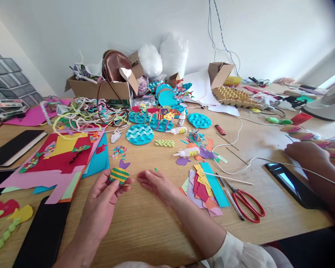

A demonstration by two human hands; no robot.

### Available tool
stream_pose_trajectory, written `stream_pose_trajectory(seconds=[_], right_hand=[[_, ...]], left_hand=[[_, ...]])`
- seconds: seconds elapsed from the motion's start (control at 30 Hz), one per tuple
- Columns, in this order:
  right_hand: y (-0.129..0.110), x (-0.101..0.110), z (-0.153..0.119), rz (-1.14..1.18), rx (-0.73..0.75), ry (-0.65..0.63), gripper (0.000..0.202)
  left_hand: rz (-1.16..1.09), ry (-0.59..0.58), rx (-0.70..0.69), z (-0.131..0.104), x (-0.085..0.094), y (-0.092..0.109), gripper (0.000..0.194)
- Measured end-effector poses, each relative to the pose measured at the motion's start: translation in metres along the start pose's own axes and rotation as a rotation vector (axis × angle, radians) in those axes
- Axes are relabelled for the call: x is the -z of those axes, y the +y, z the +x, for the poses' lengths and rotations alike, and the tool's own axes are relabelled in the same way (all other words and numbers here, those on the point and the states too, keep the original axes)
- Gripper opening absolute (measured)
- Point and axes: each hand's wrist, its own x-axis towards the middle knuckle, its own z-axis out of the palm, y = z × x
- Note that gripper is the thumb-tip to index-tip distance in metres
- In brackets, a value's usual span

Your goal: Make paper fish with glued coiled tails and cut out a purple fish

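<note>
Your left hand (102,199) pinches the striped fish (119,174), tail up; your empty, open right hand (156,184) lies just right of it.

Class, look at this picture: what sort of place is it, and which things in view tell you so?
Probably a craft table in a home or workroom. The left hand holds a striped paper fish; cut coloured paper, red-handled scissors and a glue bottle lie on the wooden table.

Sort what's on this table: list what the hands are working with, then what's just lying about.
In hand:
left hand holding the striped paper fish
right hand, resting on the table, holding nothing

Lying about:
red scissors
glue bottle
paper scraps
phone
green braid
</note>
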Motion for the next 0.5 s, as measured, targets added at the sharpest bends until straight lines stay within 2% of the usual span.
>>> stream_pose_trajectory(seconds=[0.1, 0.17, 0.27, 0.37, 0.43, 0.5], right_hand=[[-0.005, 0.009, 0.006, 0.011, 0.082, 0.127, 0.051], [-0.010, 0.014, 0.002, 0.008, 0.136, 0.163, 0.049], [-0.009, 0.015, -0.017, 0.029, 0.090, 0.042, 0.045], [-0.002, 0.014, -0.033, -0.003, -0.094, -0.099, 0.045], [0.000, 0.019, -0.034, -0.029, -0.111, -0.064, 0.046], [-0.005, 0.026, -0.031, -0.062, -0.010, 0.054, 0.046]], left_hand=[[0.006, -0.015, -0.001, 0.000, 0.001, -0.003, 0.019], [0.011, -0.017, -0.009, 0.001, 0.003, -0.004, 0.018], [-0.003, -0.005, -0.025, 0.004, 0.008, -0.006, 0.016], [-0.025, 0.014, -0.037, 0.006, 0.010, -0.006, 0.016], [-0.029, 0.024, -0.038, 0.006, 0.009, -0.006, 0.017], [-0.025, 0.033, -0.036, 0.005, 0.008, -0.006, 0.017]])
